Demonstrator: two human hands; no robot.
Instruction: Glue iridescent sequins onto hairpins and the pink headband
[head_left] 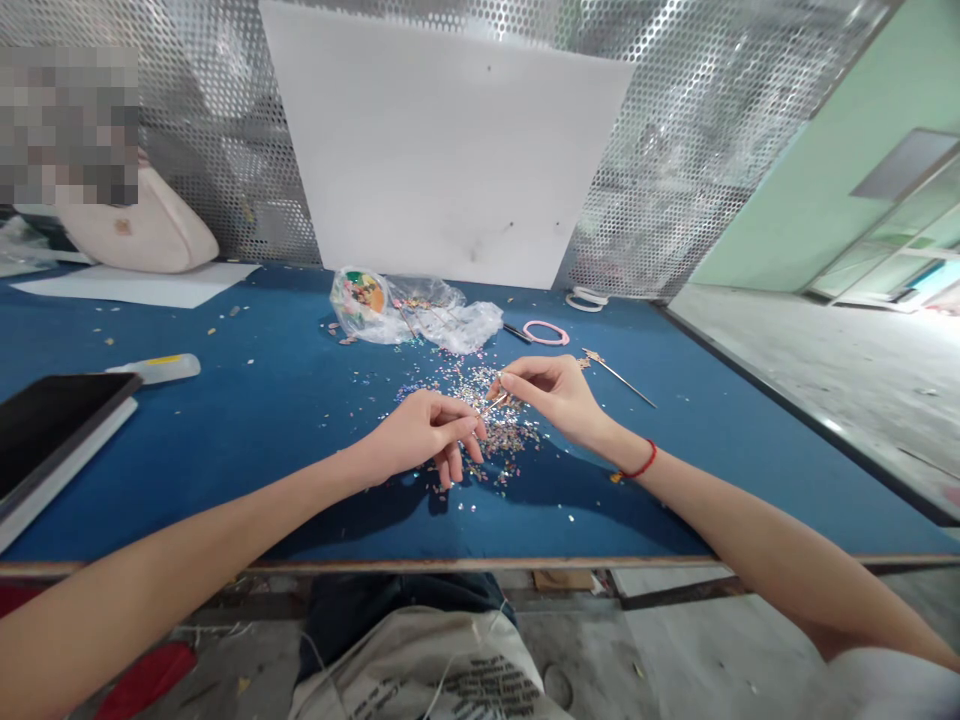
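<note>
A loose scatter of tiny multicoloured sequins or beads (502,432) lies on the blue felt-topped table (247,480), between and under my hands. My right hand (551,395) pinches a thin metal pin or wire (493,402) between its thumb and fingertips. My left hand (424,435) hangs over the scatter with its fingers curled, close to the pin's tip. Whether it holds anything is hidden. A red string bracelet (641,462) circles my right wrist.
At the back lie a crumpled plastic bag (450,320) of colourful pieces, a pink ring (545,333), a white ring (586,299) and a long ornamented metal stick (619,378). A black tablet (45,440) and a white tube (161,369) lie at the left. Perforated metal panels stand behind the table.
</note>
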